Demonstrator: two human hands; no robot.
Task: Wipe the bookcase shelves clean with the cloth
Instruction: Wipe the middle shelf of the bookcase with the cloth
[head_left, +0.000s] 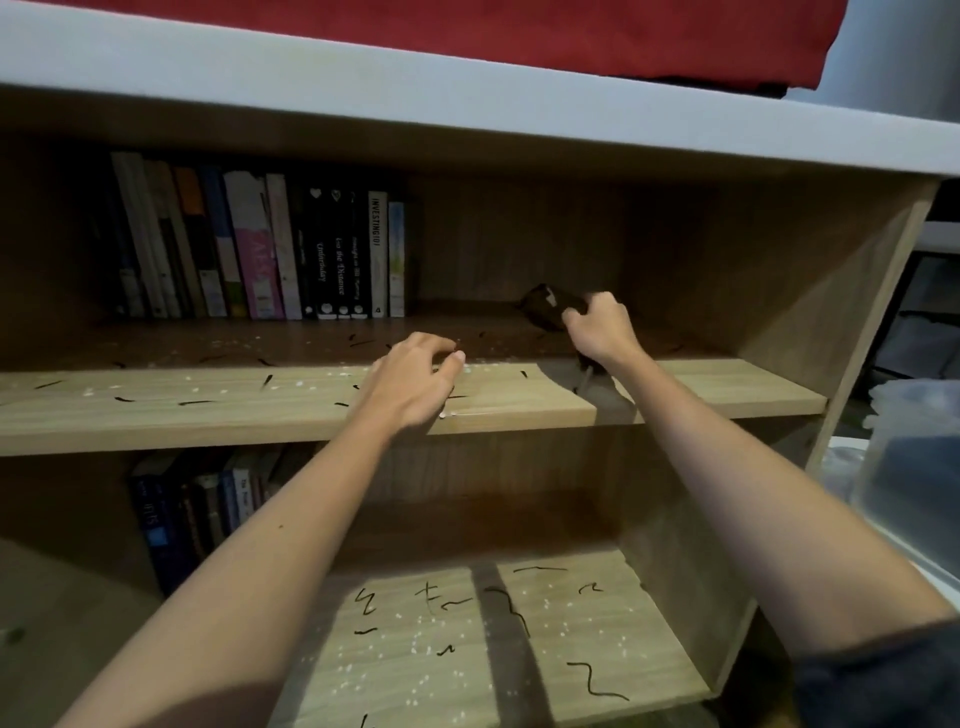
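- On the middle shelf, back right: your right hand grips the dark cloth, fingers curled round it.
- Your left hand rests at the shelf front, fingers loosely bent, holding nothing.

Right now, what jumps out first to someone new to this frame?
The right hand grips a dark cloth at the back right of the middle shelf, while the left hand rests near its front. Black squiggles and white specks litter that shelf and the lower shelf; books stand back left.
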